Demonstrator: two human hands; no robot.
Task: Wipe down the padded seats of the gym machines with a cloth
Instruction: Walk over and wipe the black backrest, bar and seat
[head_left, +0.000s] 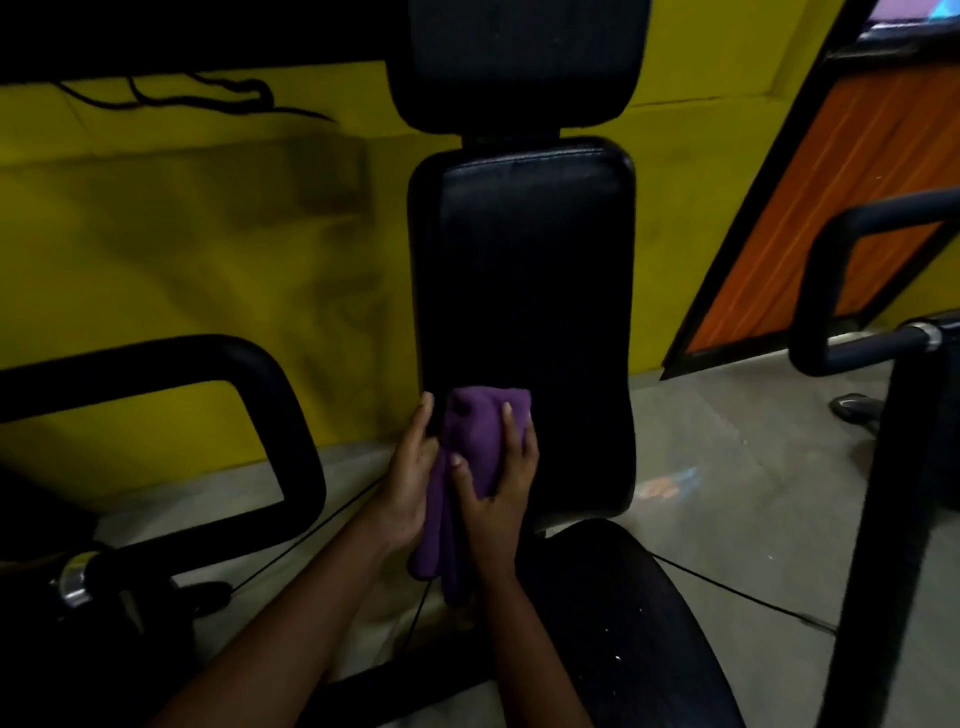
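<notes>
A purple cloth (470, 441) lies against the lower left part of the black padded back pad (535, 270) of a gym machine. My right hand (498, 483) presses flat on the cloth with straight fingers. My left hand (408, 483) rests at the pad's left edge, its fingers straight, touching the cloth's left side. The cloth's loose end hangs down below both hands. A black head pad (524, 57) sits above the back pad. The black padded seat (618, 613) is below, at the bottom centre right.
Black handle bars stand at the left (218, 364) and the right (852, 291). A thin cable (737, 592) runs across the grey floor. A yellow wall is behind, and an orange panel (810, 218) leans at the right.
</notes>
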